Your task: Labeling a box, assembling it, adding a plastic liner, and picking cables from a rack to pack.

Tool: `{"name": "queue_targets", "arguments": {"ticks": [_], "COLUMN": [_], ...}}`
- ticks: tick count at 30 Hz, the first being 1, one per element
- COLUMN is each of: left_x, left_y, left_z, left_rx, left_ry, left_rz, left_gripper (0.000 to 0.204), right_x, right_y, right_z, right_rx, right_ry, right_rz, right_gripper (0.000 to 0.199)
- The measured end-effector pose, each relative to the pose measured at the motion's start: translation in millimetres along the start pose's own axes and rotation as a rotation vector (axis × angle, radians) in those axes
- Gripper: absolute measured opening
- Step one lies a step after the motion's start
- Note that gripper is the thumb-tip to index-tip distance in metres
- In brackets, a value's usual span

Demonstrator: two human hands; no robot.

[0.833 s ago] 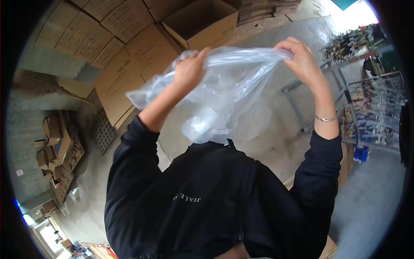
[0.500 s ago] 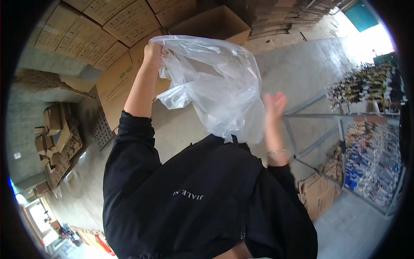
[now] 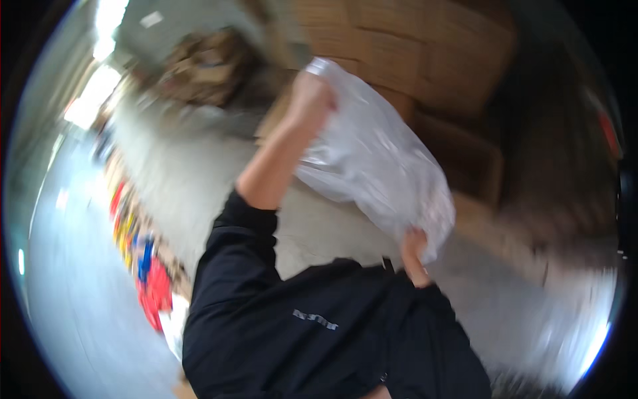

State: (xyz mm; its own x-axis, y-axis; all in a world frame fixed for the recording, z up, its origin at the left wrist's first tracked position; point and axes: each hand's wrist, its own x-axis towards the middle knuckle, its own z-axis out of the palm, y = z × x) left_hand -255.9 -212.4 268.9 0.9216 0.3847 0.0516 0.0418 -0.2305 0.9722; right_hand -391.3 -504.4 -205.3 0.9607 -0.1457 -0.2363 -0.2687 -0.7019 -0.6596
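Note:
A large clear plastic bag (image 3: 382, 149) is stretched out in front of me between both hands. My left hand (image 3: 311, 100) is closed on its upper left end, arm reaching far forward. Lower down on the right, my right hand (image 3: 413, 247) grips the bag's other end, closer to my body. The plastic looks puffed and creased along its length. Motion blurs the picture, so finger detail is soft.
Beyond the bag stand stacked brown cartons (image 3: 389, 56), with an open carton (image 3: 458, 156) below them. A heap of torn cardboard (image 3: 206, 66) lies at the far left. Red and other coloured items (image 3: 156, 286) line the left side of the grey floor (image 3: 219, 166).
My view has swung to the left. My right hand, open and off the bag before, is now closed on it. The bag has gone from hanging bunched to stretched between both hands.

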Motion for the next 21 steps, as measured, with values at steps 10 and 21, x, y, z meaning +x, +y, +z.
{"name": "queue_targets", "arguments": {"ticks": [10,21], "left_x": [-80.7,-175.0], "left_y": [-20.6,18.2], "left_z": [-46.6,-229.7], "left_rx": [0.121,1.688], "left_ry": [0.517,0.609], "left_rz": [0.31,-0.165], "left_gripper": [0.011,0.029], "right_x": [-29.4,-38.8], "right_y": [-249.7,-219.2], "right_z": [-71.0,-117.2], "right_rx": [0.53,-0.204], "right_ry": [0.126,-0.09], "right_rz": [-0.908,-1.467], "right_gripper": [0.091,0.097]}}
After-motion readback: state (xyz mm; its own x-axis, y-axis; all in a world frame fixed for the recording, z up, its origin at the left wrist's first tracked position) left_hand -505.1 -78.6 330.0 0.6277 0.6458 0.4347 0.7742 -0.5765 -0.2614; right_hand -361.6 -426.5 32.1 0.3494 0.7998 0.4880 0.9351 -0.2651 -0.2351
